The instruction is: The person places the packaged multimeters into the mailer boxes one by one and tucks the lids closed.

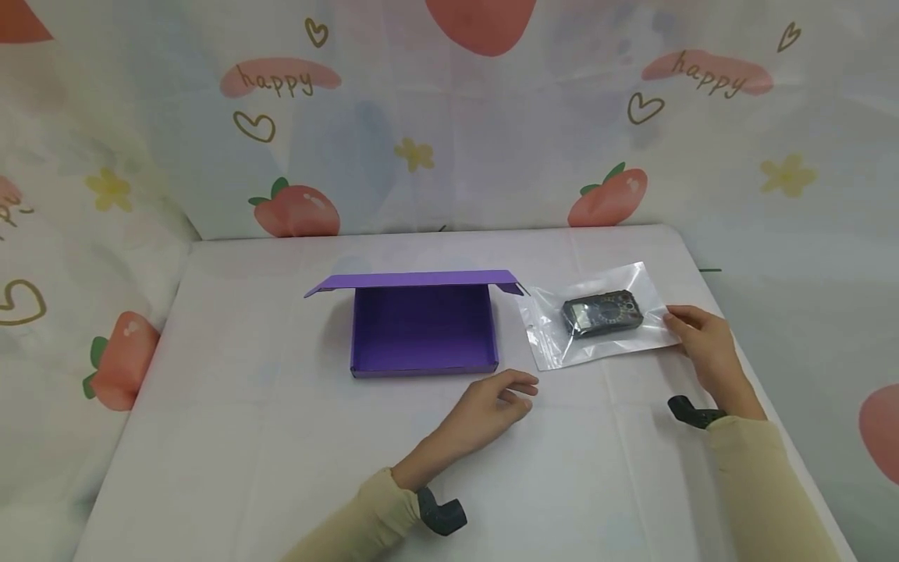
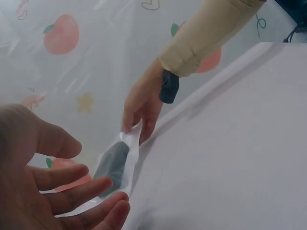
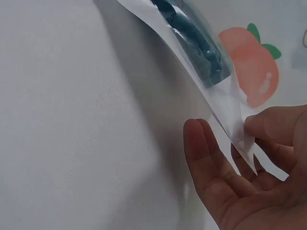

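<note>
My right hand (image 1: 711, 355) pinches the right end of a clear zip bag (image 1: 544, 343) between thumb and fingers. Inside the bag lies a dark handheld device (image 1: 602, 314) with a small pale screen and a round dial-like face. In the right wrist view the bag's edge (image 3: 218, 112) slants up off the table, casting a shadow on it. Left of the bag is a purple box (image 1: 421, 368), its lid raised and its inside showing. My left hand (image 1: 485, 410) hovers in front of the box's right corner, fingers loosely bent and holding nothing.
A white cloth covers the table (image 1: 232, 437), whose right edge runs close beside my right forearm. Behind it hangs a printed backdrop (image 1: 492, 140) with fruit, hearts and flowers. Each wrist carries a black camera mount (image 1: 442, 515).
</note>
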`<state>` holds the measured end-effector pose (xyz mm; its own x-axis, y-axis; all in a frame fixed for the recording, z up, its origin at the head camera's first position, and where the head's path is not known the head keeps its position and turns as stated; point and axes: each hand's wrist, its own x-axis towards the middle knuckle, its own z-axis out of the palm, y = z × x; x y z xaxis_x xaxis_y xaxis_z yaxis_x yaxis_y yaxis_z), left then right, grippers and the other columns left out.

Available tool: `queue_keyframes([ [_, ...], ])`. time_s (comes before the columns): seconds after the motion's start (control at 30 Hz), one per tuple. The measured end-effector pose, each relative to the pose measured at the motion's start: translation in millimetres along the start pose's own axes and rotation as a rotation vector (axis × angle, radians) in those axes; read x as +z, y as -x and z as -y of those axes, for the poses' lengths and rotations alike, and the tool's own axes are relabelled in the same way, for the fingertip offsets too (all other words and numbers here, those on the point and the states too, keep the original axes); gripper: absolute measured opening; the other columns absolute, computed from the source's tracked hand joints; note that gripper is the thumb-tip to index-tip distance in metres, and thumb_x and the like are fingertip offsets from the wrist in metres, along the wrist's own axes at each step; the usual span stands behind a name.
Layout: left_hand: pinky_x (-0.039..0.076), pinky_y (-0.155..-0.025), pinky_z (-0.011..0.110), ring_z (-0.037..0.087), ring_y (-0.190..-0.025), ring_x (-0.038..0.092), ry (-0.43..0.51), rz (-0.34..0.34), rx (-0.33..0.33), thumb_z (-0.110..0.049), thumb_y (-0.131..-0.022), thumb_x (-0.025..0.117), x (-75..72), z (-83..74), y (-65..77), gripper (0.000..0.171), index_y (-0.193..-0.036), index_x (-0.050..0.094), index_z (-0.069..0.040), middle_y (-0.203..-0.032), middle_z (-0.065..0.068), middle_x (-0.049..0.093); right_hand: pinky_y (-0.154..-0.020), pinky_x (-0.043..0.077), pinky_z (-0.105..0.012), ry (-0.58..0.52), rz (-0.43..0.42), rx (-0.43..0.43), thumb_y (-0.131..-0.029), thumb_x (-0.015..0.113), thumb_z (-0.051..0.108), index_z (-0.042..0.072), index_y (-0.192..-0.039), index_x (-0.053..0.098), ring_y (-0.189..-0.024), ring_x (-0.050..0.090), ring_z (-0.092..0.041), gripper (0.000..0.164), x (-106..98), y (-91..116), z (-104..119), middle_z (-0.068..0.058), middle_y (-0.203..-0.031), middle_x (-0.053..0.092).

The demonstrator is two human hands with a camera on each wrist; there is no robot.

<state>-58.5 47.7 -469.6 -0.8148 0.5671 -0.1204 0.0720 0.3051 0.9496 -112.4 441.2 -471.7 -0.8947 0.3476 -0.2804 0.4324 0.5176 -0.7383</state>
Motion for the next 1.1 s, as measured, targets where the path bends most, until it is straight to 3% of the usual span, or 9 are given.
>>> queue_keyframes([
  [0.27,0.054,-0.095,0.025,0.015,-0.119,0.069,-0.001,-0.052,-0.006,-0.023,-0.103,0.062,16.1,0.5,-21.9,0.042,-0.145,0.058,-0.017,-0.139,0.002,0.069,-0.076,0.055,-0.014,-0.058,-0.016,-0.002,-0.111,0.043,0.036,0.003,-0.155,0.042,-0.101,0.048,0.004,0.055,-1,7,-4,-0.021,-0.154,0.043],
  [0.4,0.054,-0.094,0.028,0.019,-0.119,0.069,-0.017,-0.123,-0.010,-0.019,-0.102,0.062,20.6,-3.9,-33.7,0.044,-0.146,0.058,-0.016,-0.141,0.006,0.067,-0.073,0.057,-0.015,-0.263,-0.008,-0.006,-0.111,0.046,0.028,0.015,-0.145,0.051,-0.096,0.054,0.004,0.036,-3,7,-10,0.000,-0.127,0.056],
  [0.5,0.053,-0.095,0.030,0.024,-0.119,0.069,-0.029,-0.171,-0.017,-0.015,-0.100,0.061,24.5,-6.5,-43.7,0.046,-0.146,0.058,-0.014,-0.140,0.010,0.067,-0.070,0.058,-0.016,-0.447,0.002,-0.004,-0.111,0.048,0.022,0.021,-0.135,0.054,-0.092,0.058,0.003,0.025,-3,6,-16,0.014,-0.113,0.052],
  [0.73,0.051,-0.091,0.032,0.028,-0.119,0.064,-0.049,-0.236,-0.076,-0.015,-0.096,0.063,36.8,-8.4,-64.2,0.056,-0.150,0.053,-0.011,-0.137,0.016,0.065,-0.065,0.058,-0.019,-0.653,0.003,0.003,-0.109,0.055,0.025,0.026,-0.130,0.056,-0.085,0.064,0.002,0.021,1,7,-27,0.012,-0.115,0.052],
  [0.93,0.055,-0.099,0.040,0.029,-0.126,0.066,-0.023,-0.298,-0.154,-0.016,-0.094,0.064,41.8,-12.6,-79.6,0.065,-0.156,0.044,-0.010,-0.148,0.016,0.060,-0.063,0.059,-0.022,-0.823,0.040,-0.068,-0.109,0.053,0.020,0.021,-0.127,0.057,-0.083,0.069,-0.002,0.018,1,11,-33,0.008,-0.116,0.057],
  [1.1,0.054,-0.094,0.039,0.028,-0.122,0.068,-0.033,-0.337,-0.198,-0.016,-0.092,0.064,44.2,-17.7,-89.8,0.070,-0.157,0.040,-0.009,-0.144,0.015,0.064,-0.067,0.062,-0.025,-0.962,0.080,-0.116,-0.110,0.051,0.016,0.016,-0.128,0.056,-0.089,0.074,-0.007,0.019,2,14,-36,0.006,-0.115,0.064],
])
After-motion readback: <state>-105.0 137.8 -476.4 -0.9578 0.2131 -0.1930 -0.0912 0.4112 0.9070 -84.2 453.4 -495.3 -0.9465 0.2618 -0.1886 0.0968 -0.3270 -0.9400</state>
